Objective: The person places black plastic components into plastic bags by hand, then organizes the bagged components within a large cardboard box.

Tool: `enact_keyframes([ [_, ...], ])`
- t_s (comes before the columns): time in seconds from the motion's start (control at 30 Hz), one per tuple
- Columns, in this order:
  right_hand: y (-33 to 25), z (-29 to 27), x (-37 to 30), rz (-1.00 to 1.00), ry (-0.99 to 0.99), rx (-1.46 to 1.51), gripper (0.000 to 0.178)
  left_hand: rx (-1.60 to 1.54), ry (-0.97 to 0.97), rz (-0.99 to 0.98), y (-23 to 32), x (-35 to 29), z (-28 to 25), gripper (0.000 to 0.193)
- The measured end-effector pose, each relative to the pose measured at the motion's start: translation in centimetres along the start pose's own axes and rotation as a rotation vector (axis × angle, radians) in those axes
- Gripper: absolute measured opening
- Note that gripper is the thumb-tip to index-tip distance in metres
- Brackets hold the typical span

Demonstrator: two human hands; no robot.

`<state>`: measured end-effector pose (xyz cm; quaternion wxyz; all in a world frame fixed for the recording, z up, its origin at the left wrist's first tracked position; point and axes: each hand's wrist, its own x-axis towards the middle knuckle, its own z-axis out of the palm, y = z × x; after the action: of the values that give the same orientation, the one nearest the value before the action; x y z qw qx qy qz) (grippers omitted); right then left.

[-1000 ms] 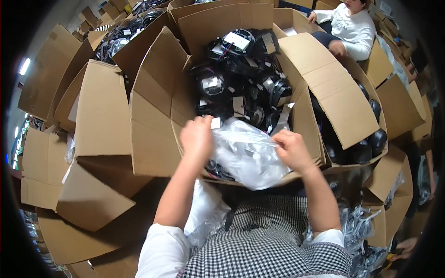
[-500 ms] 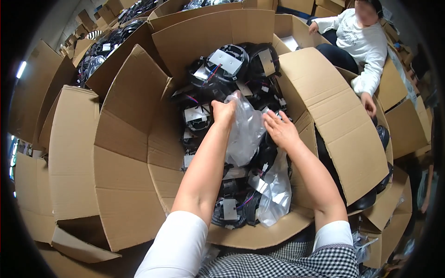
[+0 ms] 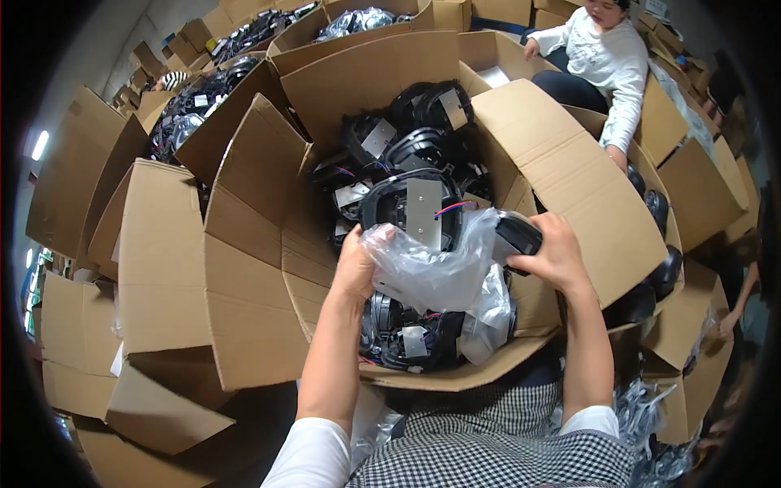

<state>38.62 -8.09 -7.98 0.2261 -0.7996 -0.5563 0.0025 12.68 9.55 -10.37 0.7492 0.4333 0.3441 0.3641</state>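
Note:
Over the open cardboard box (image 3: 268, 236) my left hand (image 3: 356, 264) pinches one side of a clear plastic bag (image 3: 443, 276). My right hand (image 3: 555, 252) grips a rounded black plastic part (image 3: 518, 233) at the bag's other side. Just beyond the bag is a black assembly (image 3: 376, 203) with a flat metal plate (image 3: 424, 215) and red and blue wires (image 3: 455, 206). Whether the gripped part belongs to this assembly, I cannot tell. More black assemblies (image 3: 419, 146) lie deeper in the box, and another crumpled clear bag (image 3: 488, 321) lies at its near right.
A wide box flap (image 3: 578, 179) slants out to the right. Beyond it a person in a white top (image 3: 610, 57) reaches into a neighbouring box holding black parts (image 3: 665, 272). Other filled boxes (image 3: 195, 114) stand at the far left. Plastic bags (image 3: 651, 415) lie at the lower right.
My hands have moved apart, stretching the bag between them. My right hand, open before, now grips the black part. The assembly with the metal plate now sits higher, beside the bag.

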Motion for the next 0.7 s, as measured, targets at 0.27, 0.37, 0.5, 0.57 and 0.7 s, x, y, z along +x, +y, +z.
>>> enact_keyframes([
  [0.27, -9.5, -14.5, -10.7, -0.661, -0.221, 0.279, 0.059, 0.428, -0.239, 0.262, 9.0, -9.8, 6.5, 0.042],
  [0.37, -11.5, -16.6, -12.7, -0.661, -0.258, 0.143, 0.061, 0.464, -0.352, 0.16, 10.8, -14.2, 9.6, 0.044],
  [0.5, -10.6, -17.2, -15.7, -0.578, -0.164, 0.179, 0.061, 0.385, -0.376, 0.187, 10.5, -16.5, 11.1, 0.047],
  [0.57, -9.9, -17.9, -17.1, -0.508, -0.15, 0.189, 0.061, 0.416, -0.363, 0.188, 10.6, -17.0, 11.8, 0.048],
  [0.7, -9.2, -18.1, -20.1, -0.541, -0.106, 0.145, 0.059, 0.486, -0.435, 0.205, 9.6, -17.5, 13.1, 0.051],
])
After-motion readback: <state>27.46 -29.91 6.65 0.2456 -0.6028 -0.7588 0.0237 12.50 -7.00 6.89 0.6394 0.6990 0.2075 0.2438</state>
